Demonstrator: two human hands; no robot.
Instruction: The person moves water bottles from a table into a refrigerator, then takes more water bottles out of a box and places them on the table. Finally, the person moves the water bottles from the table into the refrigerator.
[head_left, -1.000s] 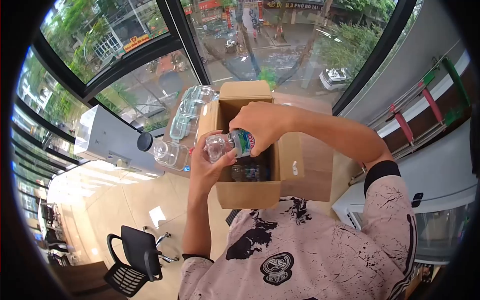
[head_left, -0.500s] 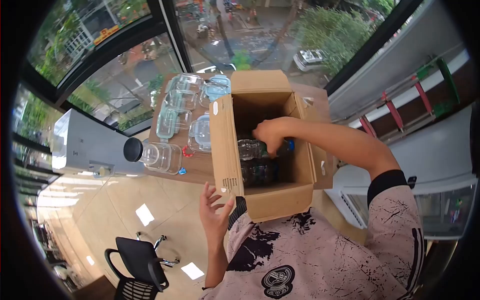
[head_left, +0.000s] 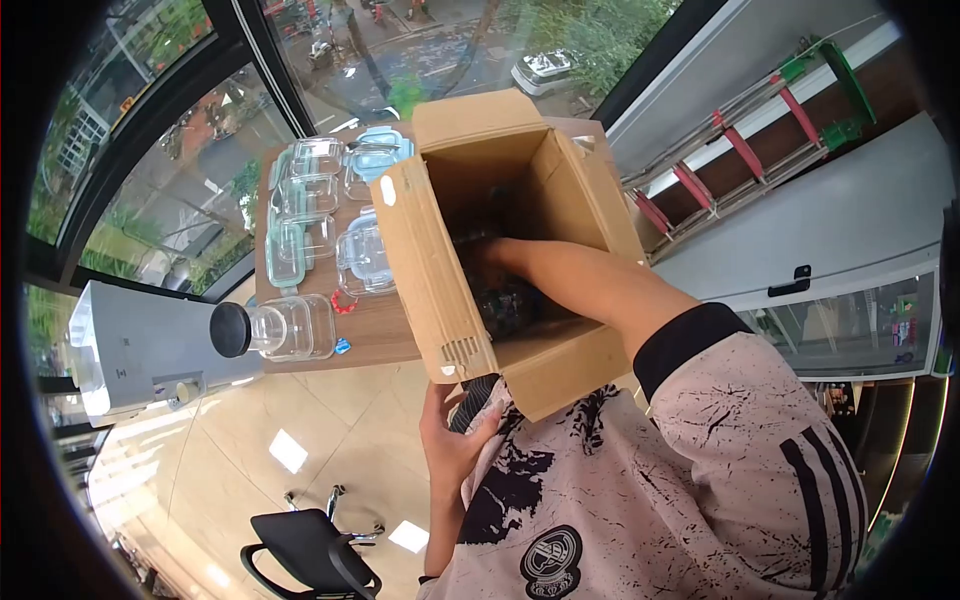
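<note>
An open cardboard box [head_left: 430, 270] stands at the near edge of the wooden table, its flaps folded outward. My right forearm reaches down into it, and my right hand [head_left: 487, 252] is deep in shadow among dark plastic bottles [head_left: 508, 308]; its fingers are hidden. My left hand [head_left: 455, 435] is below the box's near left corner, beside the shirt hem. Its thumb and fingers are bent, with the fingertips partly behind the box, so its hold cannot be made out.
Glass containers with lids [head_left: 305, 200] stand left on the table [head_left: 385, 335], beside a black-lidded jar [head_left: 232, 330], a red ring [head_left: 343, 303] and a small blue item [head_left: 343, 346]. An office chair [head_left: 305, 550] is below left. A ladder [head_left: 740, 150] and white fridge [head_left: 800, 240] are right.
My right hand has gone deeper into the box. My left hand has moved from beside the box to its lower corner. The whole view has shifted and tilted.
</note>
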